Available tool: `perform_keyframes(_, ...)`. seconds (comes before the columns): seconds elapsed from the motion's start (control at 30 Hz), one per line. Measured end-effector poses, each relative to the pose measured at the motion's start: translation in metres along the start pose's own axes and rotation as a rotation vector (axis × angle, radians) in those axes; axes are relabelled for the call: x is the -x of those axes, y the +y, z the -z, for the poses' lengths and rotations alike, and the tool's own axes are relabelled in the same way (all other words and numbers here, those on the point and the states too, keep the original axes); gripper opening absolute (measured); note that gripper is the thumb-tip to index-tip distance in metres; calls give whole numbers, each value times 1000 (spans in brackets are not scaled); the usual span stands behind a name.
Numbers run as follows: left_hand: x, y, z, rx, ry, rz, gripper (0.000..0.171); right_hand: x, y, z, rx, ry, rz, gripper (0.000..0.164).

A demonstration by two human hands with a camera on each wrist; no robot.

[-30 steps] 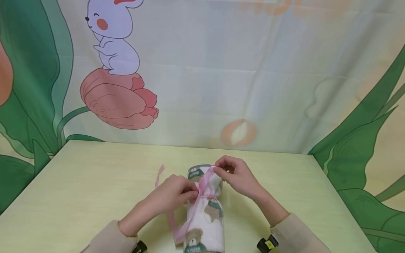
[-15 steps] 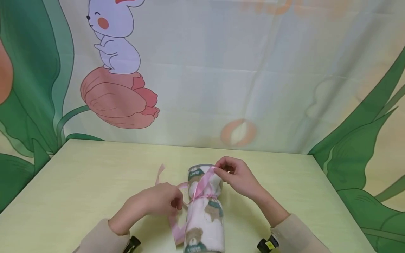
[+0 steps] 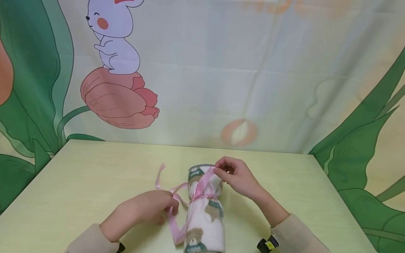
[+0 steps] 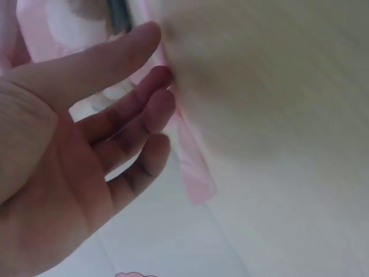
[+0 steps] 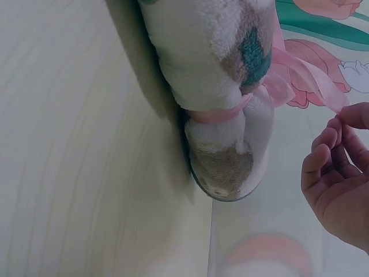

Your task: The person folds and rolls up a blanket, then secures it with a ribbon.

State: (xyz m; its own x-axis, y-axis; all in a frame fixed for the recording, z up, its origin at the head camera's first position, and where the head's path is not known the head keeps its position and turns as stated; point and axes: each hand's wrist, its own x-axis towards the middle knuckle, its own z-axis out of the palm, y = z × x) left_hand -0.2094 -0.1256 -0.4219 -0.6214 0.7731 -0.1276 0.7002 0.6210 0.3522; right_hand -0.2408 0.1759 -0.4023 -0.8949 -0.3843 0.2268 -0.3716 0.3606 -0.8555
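A rolled white plush towel (image 3: 205, 219) with brown bears and green patches stands lengthwise on the table, cinched by a pink ribbon (image 3: 201, 186). Between thumb and fingertips, my right hand (image 3: 238, 175) pinches one ribbon end, drawn up over the far part of the roll; the right wrist view shows this ribbon (image 5: 314, 78) stretched to the fingertips. To the left of the roll, my left hand (image 3: 143, 209) is low over loose ribbon loops. In the left wrist view, its thumb and loosely bent fingers are apart, with the ribbon (image 4: 195, 167) just beyond the fingertips.
The pale yellow table (image 3: 98, 168) reaches back to a hanging cloth backdrop (image 3: 202, 88) printed with a rabbit, tulip and leaves. A loose ribbon tail (image 3: 159, 175) curls on the table beyond the left hand.
My left hand has come away from the ribbon at the knot and moved left and down to the loose ribbon beside the roll. My right hand keeps its pinch, nearly unmoved.
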Motion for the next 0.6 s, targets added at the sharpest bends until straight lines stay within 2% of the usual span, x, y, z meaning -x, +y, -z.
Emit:
perform_keyframes(0.1,-1,-2,-4,-49,53,-36,31,0,0,0,0,-3,-2,10)
perform_keyframes(0.2,-3,-2,-6,-49,84,-44,30,0,0,0,0,-5,-2,10)
perform_keyframes(0.4,-2,-1,-5,-46,58,-68,30,-1,0,0,3,-6,-2,10)
perform_keyframes(0.5,-1,3,-1,56,13,-110,26,-1,0,0,1,-8,2,10)
perform_keyframes(0.6,-2,8,7,249,-6,-164,21,-2,1,0,1,-7,5,11)
